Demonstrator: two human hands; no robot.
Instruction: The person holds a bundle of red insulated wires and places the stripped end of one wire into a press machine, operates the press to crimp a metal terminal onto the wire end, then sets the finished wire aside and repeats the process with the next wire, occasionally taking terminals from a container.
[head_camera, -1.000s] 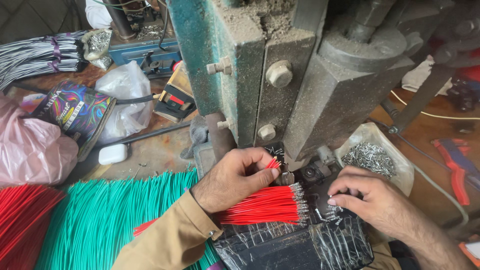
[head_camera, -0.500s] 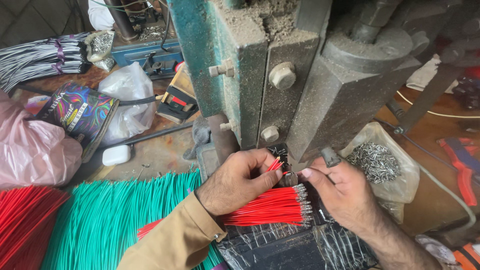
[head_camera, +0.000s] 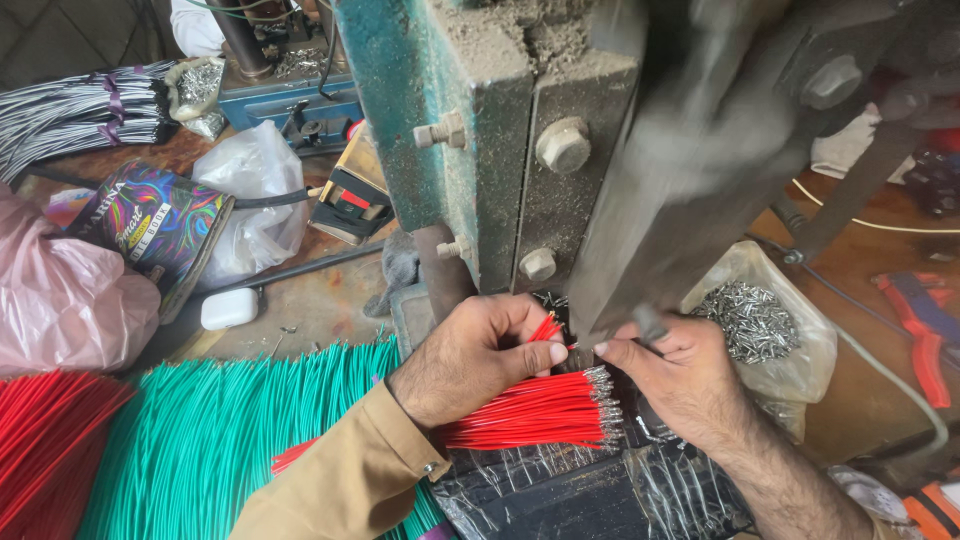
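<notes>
Left hand (head_camera: 475, 355) curled shut around a few red wires (head_camera: 546, 328), thumb pressed forward toward the foot of the green press (head_camera: 470, 130); right hand (head_camera: 680, 375) pinched closed at the fingertips (head_camera: 605, 349) just beside that thumb, whatever sits in the pinch too small to tell; bundle of red wires (head_camera: 530, 412) lying under both hands on black plastic sheet (head_camera: 590, 490), stripped ends pointing right; green wires (head_camera: 210, 440) fanned out at left; bag of metal terminals (head_camera: 755, 320) just right of the hands.

Left hand (head_camera: 470, 355) curled, fingers pinched; right hand (head_camera: 680, 375) fingertips pinched, nearly touching it
</notes>
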